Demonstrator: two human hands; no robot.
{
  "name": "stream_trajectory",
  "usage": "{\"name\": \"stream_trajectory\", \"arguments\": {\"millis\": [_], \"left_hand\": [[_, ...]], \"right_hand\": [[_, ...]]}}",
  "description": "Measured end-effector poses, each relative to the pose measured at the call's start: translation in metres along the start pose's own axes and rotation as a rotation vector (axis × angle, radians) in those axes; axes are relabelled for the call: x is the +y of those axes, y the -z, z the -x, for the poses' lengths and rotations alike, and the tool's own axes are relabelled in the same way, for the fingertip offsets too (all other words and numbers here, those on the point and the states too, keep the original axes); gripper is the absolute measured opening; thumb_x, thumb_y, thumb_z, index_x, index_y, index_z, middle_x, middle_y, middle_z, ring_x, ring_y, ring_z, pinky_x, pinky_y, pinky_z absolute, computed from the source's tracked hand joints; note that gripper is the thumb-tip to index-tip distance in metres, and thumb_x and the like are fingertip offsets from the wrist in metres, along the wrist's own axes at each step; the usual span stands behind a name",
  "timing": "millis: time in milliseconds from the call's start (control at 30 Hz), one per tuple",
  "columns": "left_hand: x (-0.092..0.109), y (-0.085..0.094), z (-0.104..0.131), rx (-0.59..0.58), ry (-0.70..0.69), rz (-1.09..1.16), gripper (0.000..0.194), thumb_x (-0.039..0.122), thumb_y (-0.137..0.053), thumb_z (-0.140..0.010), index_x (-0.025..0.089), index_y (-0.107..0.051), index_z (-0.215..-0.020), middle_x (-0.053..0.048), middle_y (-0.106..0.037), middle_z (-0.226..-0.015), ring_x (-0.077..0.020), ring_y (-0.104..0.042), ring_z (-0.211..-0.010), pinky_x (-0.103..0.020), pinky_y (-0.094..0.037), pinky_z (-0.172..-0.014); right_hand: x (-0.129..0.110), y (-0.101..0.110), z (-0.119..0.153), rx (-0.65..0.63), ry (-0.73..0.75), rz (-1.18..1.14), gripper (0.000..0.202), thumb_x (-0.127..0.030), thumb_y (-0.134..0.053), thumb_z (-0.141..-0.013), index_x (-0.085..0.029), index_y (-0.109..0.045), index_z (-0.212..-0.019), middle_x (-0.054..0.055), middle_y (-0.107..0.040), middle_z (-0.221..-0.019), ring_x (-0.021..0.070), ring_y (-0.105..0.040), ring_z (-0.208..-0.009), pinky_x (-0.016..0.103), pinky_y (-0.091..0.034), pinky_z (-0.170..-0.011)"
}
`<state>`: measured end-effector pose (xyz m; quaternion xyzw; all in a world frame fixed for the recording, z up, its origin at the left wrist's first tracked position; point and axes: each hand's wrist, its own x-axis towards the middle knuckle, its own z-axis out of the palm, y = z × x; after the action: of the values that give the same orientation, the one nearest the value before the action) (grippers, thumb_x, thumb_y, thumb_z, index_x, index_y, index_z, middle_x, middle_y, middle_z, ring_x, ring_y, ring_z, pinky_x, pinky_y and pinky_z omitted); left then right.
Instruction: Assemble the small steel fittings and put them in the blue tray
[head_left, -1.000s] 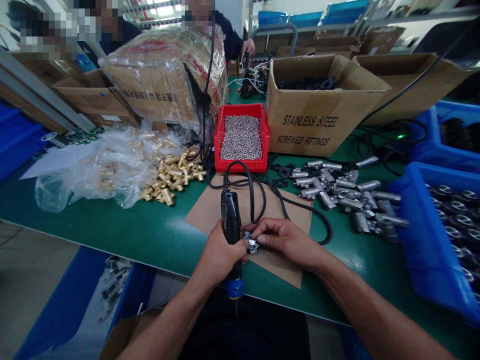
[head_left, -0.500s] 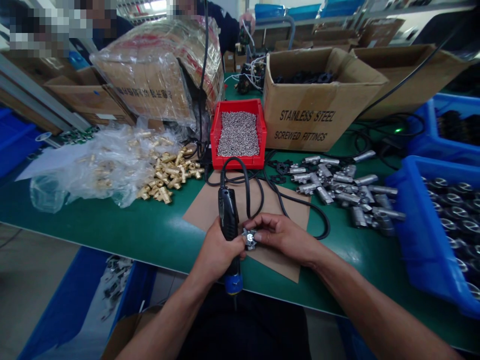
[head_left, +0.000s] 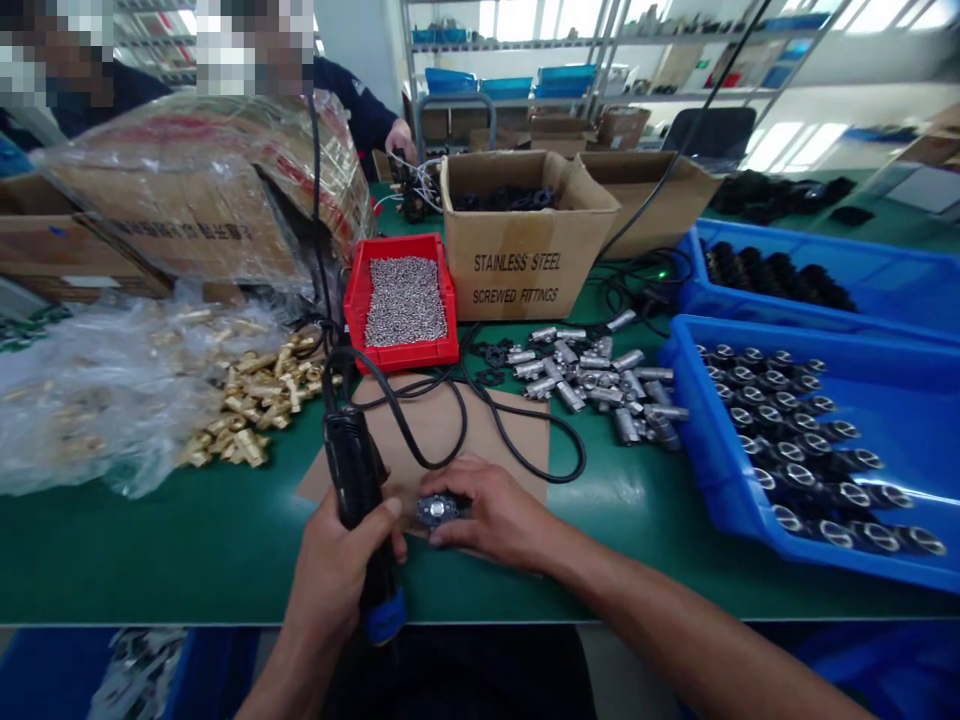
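My left hand (head_left: 334, 560) is wrapped round a black electric screwdriver (head_left: 352, 462) with a blue collar. The tool's collar end points down toward the table's near edge, and its cord rises from the top. Just to the right, my right hand (head_left: 499, 515) grips a small dark part with a silvery centre (head_left: 437, 510) between thumb and fingers. This part is above a brown cardboard sheet (head_left: 390, 425), apart from the left hand. What lies under the part is hidden by the fingers.
A red bin (head_left: 401, 357) of small metal pieces stands ahead. Brass fittings (head_left: 255, 400) lie left, silver cylinders (head_left: 592, 370) right. A blue tray (head_left: 720, 490) holds black parts with metal tops. Looping cable (head_left: 551, 475) crosses the sheet. Behind are cartons (head_left: 525, 270) and co-workers.
The view has swung right and up. My left fingers have left the small part, and it is now in my right hand alone. The screwdriver stays in my left hand.
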<state>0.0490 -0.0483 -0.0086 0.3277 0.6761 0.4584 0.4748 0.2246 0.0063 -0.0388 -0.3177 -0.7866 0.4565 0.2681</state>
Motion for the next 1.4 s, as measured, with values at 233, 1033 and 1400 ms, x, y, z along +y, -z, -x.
{"name": "stream_trajectory", "arguments": {"millis": [233, 1033, 1400], "left_hand": [[0.051, -0.001, 0.007, 0.026, -0.52, 0.38, 0.05, 0.015, -0.064, -0.074, 0.021, -0.051, -0.122, 0.004, -0.059, -0.067, -0.0143, -0.057, -0.053, -0.032, -0.054, -0.057], [0.03, -0.029, -0.008, -0.077, -0.983, 0.363, 0.033, 0.005, -0.053, -0.08, 0.021, -0.049, -0.109, 0.007, -0.055, -0.066, -0.011, -0.054, -0.052, -0.029, -0.054, -0.052], [0.028, -0.032, -0.007, 0.112, -0.868, 0.374, 0.031, 0.01, -0.058, -0.078, 0.02, -0.048, -0.106, 0.008, -0.053, -0.061, -0.0117, -0.054, -0.05, -0.029, -0.053, -0.053]], "right_hand": [[0.002, -0.011, -0.003, 0.063, -0.061, -0.005, 0.039, -0.027, -0.084, -0.067, -0.02, -0.069, -0.102, 0.005, -0.07, -0.098, 0.0215, -0.06, -0.093, 0.034, -0.047, -0.083], [-0.003, -0.013, -0.007, 0.063, -0.11, -0.017, 0.033, -0.018, -0.084, -0.066, -0.02, -0.071, -0.096, 0.002, -0.071, -0.092, 0.0193, -0.059, -0.092, 0.032, -0.047, -0.083], [-0.005, -0.015, -0.007, 0.067, -0.072, 0.089, 0.032, -0.026, -0.083, -0.069, -0.018, -0.069, -0.097, 0.003, -0.069, -0.09, 0.0196, -0.057, -0.089, 0.031, -0.045, -0.079]]}}
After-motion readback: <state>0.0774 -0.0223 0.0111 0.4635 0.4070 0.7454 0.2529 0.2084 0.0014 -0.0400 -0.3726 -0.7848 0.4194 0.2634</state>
